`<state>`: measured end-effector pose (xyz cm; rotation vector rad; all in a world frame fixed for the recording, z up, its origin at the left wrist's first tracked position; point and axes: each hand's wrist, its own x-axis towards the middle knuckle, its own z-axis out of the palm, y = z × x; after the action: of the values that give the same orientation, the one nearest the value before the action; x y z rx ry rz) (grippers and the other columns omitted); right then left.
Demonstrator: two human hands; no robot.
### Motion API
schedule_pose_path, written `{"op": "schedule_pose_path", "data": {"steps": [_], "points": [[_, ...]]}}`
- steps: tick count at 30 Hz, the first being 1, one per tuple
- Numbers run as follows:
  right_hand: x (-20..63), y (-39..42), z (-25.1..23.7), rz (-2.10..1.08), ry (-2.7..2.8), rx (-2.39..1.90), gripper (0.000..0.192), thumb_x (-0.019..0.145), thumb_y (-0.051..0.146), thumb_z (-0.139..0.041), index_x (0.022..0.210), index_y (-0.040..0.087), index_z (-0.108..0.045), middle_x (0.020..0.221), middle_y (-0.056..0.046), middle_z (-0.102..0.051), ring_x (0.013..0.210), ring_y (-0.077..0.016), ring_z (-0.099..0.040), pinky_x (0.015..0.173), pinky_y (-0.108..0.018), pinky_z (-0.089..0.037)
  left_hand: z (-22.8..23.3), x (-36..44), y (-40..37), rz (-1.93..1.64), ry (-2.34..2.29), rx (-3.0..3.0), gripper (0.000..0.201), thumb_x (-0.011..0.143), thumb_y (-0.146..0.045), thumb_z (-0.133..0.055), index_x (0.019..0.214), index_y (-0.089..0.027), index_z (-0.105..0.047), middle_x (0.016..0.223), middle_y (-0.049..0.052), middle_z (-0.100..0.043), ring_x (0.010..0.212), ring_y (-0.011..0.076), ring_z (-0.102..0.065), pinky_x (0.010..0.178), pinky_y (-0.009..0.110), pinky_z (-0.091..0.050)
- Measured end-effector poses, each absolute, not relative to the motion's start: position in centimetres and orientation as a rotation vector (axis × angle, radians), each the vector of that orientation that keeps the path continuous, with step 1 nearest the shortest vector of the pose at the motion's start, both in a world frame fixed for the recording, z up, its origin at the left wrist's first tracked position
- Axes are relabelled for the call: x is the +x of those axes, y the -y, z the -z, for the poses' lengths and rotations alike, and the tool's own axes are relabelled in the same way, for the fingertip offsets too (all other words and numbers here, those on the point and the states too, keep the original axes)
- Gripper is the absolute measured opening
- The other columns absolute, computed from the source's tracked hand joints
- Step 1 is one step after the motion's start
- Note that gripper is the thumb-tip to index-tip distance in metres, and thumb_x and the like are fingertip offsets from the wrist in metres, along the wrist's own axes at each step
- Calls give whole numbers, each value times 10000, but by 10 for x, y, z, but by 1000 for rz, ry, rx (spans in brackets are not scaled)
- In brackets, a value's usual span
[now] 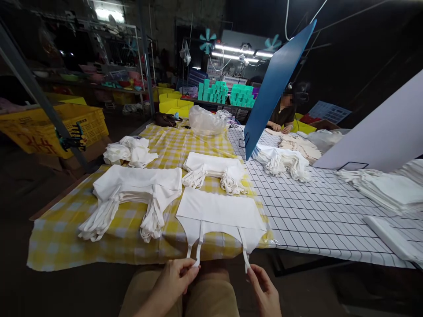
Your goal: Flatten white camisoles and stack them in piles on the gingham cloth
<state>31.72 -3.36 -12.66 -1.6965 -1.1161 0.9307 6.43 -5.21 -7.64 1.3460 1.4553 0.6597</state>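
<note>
**Straps pinched at the table's edge**

A white garment (220,211) lay flat on the yellow checked cloth (66,237), its straps hanging over the near edge. One strap end (197,259) was pinched between thumb and fingers of the left hand (173,281); the other strap end (246,264) was nipped by the fingertips of the right hand (264,290). Both hands were closed on the straps, just below the table edge, above the person's lap.

To be done well, the straps would best be kept level and drawn with equal tension, so that the panel stayed square and unwrinkled on the cloth.

A stack (132,193) of like pieces lay to the left, a smaller stack (214,169) just behind, and a crumpled heap (130,152) farther back. A blue board (277,83) stood tilted on the gridded sheet (313,211); beyond it a co-worker (283,115) was seated. Nothing was seen between the hands and the garment; the nearby stacks left little room for sliding it sideways.
</note>
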Motion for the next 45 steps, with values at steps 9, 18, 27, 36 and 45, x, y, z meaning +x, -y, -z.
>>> {"op": "schedule_pose_path", "data": {"steps": [9, 18, 27, 36, 45], "points": [[304, 5, 116, -1124, 994, -1541, 496, 518, 554, -691, 827, 173, -625, 794, -63, -669, 783, -230, -618, 684, -289, -505, 94, 73, 29, -557, -1667, 1313, 437, 727, -336, -467, 1078, -100, -577, 385, -66, -469, 419, 137, -478, 516, 230, -355], [293, -3, 104, -1061, 1053, -1518, 470, 547, 560, -666, 793, 165, -606, 669, -43, -649, 620, -190, -595, 566, -267, -480, 106, 91, 11, -709, -1383, 994, 597, 617, -636, -524, 907, -114, -552, 359, -101, -402, 229, 58, -305, 296, 188, -200], [305, -18, 86, -670, 1321, -1716, 468, 649, 608, -510, 844, 198, -621, 758, -94, -679, 732, -252, -632, 606, -292, -452, 51, 65, -6, -868, -1173, 885, 544, 589, -617, -606, 805, -120, -556, 369, -95, -412, 262, 32, -314, 299, 167, -186], [310, -79, 63, -549, 1540, -1744, 460, 744, 568, -437, 909, 220, -689, 740, -65, -692, 677, -219, -597, 629, -297, -403, 28, 47, -73, -1020, -1160, 818, 364, 676, -427, -622, 859, -117, -567, 429, -88, -424, 307, 13, -333, 321, 136, -161], [306, -113, 53, -589, 1529, -1900, 442, 751, 467, -463, 961, 149, -688, 951, -118, -685, 886, -245, -601, 741, -297, -411, 44, 47, -106, -1049, -1278, 626, 267, 758, -288, -575, 949, -102, -601, 423, -68, -447, 308, 23, -367, 320, 132, -219]]}}
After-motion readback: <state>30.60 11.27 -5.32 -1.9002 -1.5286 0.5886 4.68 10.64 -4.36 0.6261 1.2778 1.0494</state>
